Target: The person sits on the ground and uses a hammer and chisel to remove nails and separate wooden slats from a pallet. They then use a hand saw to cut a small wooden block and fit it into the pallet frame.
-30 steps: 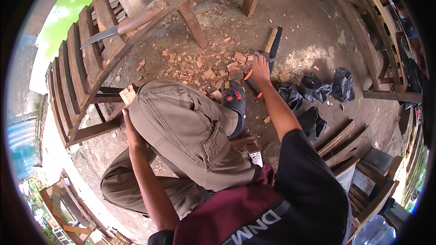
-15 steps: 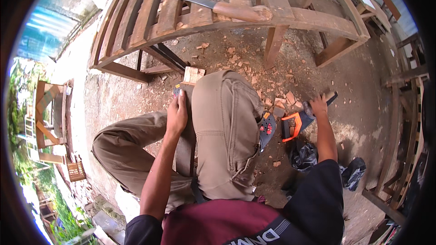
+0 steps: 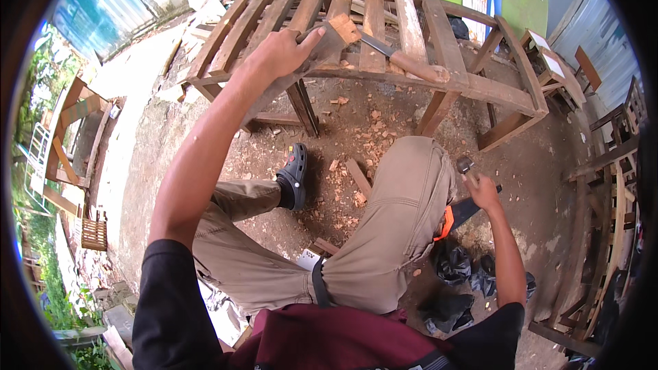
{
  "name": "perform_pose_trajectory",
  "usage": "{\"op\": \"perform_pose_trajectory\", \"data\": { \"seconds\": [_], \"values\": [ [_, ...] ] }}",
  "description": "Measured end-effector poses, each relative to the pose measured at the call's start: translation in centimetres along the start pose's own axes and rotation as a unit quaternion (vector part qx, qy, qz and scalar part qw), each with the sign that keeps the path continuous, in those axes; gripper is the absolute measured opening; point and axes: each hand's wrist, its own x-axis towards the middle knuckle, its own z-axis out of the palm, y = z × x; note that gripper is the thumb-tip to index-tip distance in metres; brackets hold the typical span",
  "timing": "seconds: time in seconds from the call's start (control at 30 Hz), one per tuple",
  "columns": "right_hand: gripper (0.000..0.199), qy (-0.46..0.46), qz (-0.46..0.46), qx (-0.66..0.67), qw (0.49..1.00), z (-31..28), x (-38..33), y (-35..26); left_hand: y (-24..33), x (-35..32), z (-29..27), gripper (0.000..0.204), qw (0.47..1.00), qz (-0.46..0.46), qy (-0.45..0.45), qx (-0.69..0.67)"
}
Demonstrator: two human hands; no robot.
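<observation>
My left hand (image 3: pixel 288 51) is raised over the slatted wooden bench (image 3: pixel 445 85), closed around a dark wooden beam (image 3: pixel 322 51) with a pale, freshly cut end. The beam is partly smeared by motion. Beside that end, a large knife (image 3: pixel 411 65) with a wooden handle lies on the slats. Low on the right, my right hand (image 3: pixel 485 193) is closed on a hammer (image 3: pixel 466 166), its dark head pointing up and away. Under that hand a saw (image 3: pixel 462 218) with an orange handle rests on the floor, half hidden by my knee.
Wood chips (image 3: pixel 343 199) and a short wood offcut (image 3: pixel 358 178) litter the floor between my legs. Black plastic bags (image 3: pixel 452 260) lie right of my thigh. Stacked wooden frames (image 3: pixel 610 212) line the right side; a wicker basket (image 3: pixel 94 233) stands at the left.
My left hand has lifted the beam from between my legs up to the bench. My right hand has raised the hammer off the floor. My legs have spread apart and the view has tilted up.
</observation>
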Motion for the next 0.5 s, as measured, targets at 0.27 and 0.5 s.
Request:
{"op": "perform_pose_trajectory", "data": {
  "seconds": [0.27, 0.5],
  "values": [
    [0.036, 0.140, -0.184, 0.148, 0.962, -9.7, -2.4, -22.0, -2.1, 5.7, -4.2, 0.082, 0.966, -0.002, -0.177, 0.190],
    [0.033, 0.162, -0.292, 0.170, 0.927, -7.5, 6.3, -34.0, -2.8, 9.0, -3.5, 0.080, 0.950, -0.008, -0.243, 0.198]
  ]
}}
